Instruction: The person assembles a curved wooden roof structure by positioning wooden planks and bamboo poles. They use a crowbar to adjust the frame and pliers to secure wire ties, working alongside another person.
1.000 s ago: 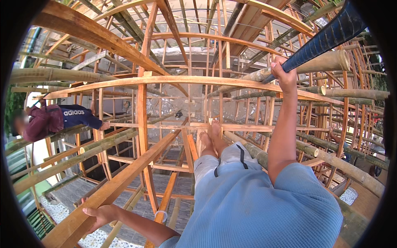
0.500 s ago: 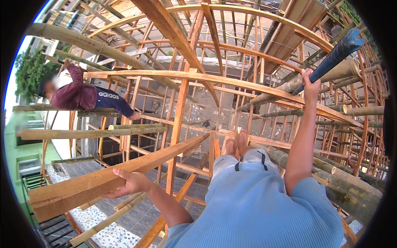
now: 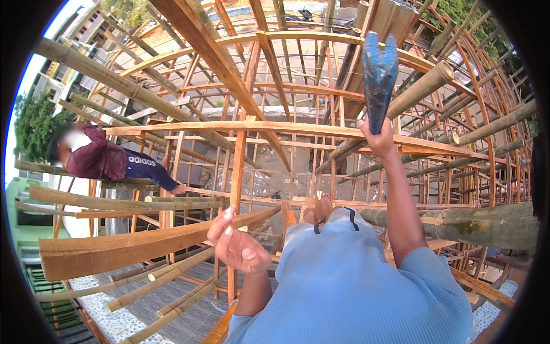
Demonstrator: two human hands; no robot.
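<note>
My right hand (image 3: 377, 137) is closed around the narrow lower part of a dark blue, worn bar with a forked, claw-like end (image 3: 380, 74). Its fork points up and away from me, above a long horizontal timber (image 3: 321, 129). My left hand (image 3: 240, 243) is raised with its fingers apart and slightly curled, holding nothing. Just behind those fingers lies a thick squared wooden beam (image 3: 126, 249), its cut end toward the left. Whether the fingertips touch the beam is unclear. My bare feet (image 3: 318, 211) rest on the wooden framing below.
A person in a maroon top (image 3: 103, 152) sits on the framework at left. Bamboo poles (image 3: 120, 74) and upright timbers (image 3: 238, 172) cross all around. A thick bamboo (image 3: 492, 225) lies at my right. The ground (image 3: 263, 155) shows far below through the gaps.
My left hand has let go of the squared beam and moved up and right. My right hand has shifted left, and the bar now stands nearly upright in view.
</note>
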